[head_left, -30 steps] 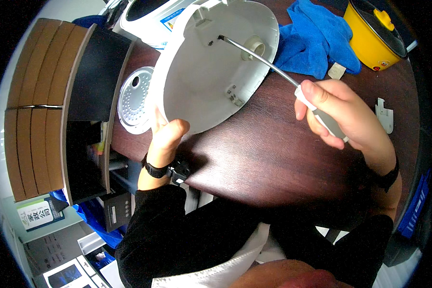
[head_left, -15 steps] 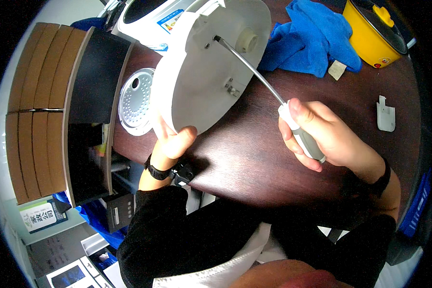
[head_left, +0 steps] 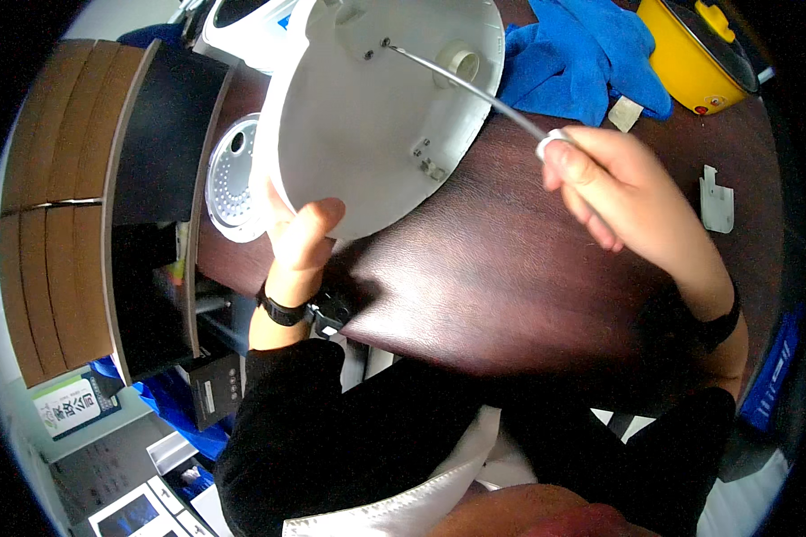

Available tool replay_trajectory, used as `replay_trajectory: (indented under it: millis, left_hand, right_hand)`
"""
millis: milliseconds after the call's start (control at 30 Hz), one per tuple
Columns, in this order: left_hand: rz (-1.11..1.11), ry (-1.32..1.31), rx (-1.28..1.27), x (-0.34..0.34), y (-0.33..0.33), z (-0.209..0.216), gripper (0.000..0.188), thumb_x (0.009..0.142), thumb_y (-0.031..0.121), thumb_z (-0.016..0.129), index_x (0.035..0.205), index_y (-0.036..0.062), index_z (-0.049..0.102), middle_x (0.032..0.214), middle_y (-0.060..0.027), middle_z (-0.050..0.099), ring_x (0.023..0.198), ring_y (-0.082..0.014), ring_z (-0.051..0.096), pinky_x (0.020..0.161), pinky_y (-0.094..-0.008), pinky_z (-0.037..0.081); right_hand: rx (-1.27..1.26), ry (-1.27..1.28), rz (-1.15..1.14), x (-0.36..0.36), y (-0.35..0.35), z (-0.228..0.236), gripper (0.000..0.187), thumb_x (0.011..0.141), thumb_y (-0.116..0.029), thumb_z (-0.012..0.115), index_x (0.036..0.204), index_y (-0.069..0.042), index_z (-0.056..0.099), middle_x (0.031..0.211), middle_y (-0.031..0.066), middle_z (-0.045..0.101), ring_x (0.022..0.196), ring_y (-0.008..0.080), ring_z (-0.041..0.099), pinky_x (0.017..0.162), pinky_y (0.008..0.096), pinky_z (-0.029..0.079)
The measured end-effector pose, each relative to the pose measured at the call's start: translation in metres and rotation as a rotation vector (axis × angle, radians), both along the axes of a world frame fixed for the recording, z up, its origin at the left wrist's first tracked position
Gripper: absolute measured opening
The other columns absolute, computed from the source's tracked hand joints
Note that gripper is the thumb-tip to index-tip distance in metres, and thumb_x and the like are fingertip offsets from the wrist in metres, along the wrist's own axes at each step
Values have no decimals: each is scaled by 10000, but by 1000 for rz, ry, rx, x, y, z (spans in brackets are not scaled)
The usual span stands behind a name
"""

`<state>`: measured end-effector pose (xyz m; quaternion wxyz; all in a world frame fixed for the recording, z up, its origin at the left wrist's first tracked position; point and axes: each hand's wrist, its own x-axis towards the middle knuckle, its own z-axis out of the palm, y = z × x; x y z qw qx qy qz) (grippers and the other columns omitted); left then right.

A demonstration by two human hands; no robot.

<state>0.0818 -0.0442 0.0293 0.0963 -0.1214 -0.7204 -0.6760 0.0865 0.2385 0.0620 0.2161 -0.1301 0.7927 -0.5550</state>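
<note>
My left hand grips the near rim of a white plastic lid housing, thumb on the inside edge. The shell is tilted up so its hollow inside faces me, showing a round white collar, small screw holes and a metal clip. My right hand is wrapped round the handle of a screwdriver. Its long metal shaft reaches left into the shell, the tip at or close to the upper screw hole; contact is hard to tell. Most of the handle is hidden in my palm.
A perforated round plate lies left of the shell, beside a white appliance body. Toward the back right are a blue cloth, a beige scrap and a yellow cooker. A small white plastic piece lies at right.
The housing has shifted slightly left and turned to show more of its inside. My right hand has risen a little to the right, tilting the screwdriver flatter, its tip still by the screw holes.
</note>
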Motion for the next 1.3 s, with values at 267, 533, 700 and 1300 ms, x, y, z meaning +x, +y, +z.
replay_trajectory:
  millis: [267, 533, 700, 1300]
  left_hand:
    - [43, 45, 66, -18, 7, 9, 482, 556, 153, 472, 997, -42, 497, 916, -153, 519, 824, -267, 515, 743, -324, 440]
    - [32, 21, 109, -19, 4, 7, 457, 566, 155, 470, 976, -45, 508, 915, -163, 533, 834, -275, 522, 740, -320, 441]
    - [-38, 133, -129, -22, -7, 10, 391, 595, 161, 490, 926, -42, 527, 922, -182, 548, 835, -276, 533, 743, -332, 447]
    - [-76, 144, 121, -25, 11, 10, 438, 679, 132, 572, 1080, -12, 471, 905, -85, 547, 859, -161, 540, 757, -254, 441]
  right_hand:
    - [561, 622, 38, -2, 28, -15, 320, 764, -289, 643, 718, -4, 505, 610, 146, 512, 551, 280, 517, 518, 347, 379]
    - [531, 511, 156, -1, 12, -33, 281, 748, -236, 662, 770, -10, 496, 669, 154, 549, 614, 311, 558, 545, 362, 404]
    - [447, 533, 84, -2, 12, -33, 249, 736, -183, 658, 808, -23, 481, 665, 153, 547, 617, 307, 562, 547, 357, 417]
    - [461, 590, 105, 5, 18, -24, 188, 739, -137, 610, 873, -37, 522, 816, 152, 560, 720, 357, 565, 609, 401, 449]
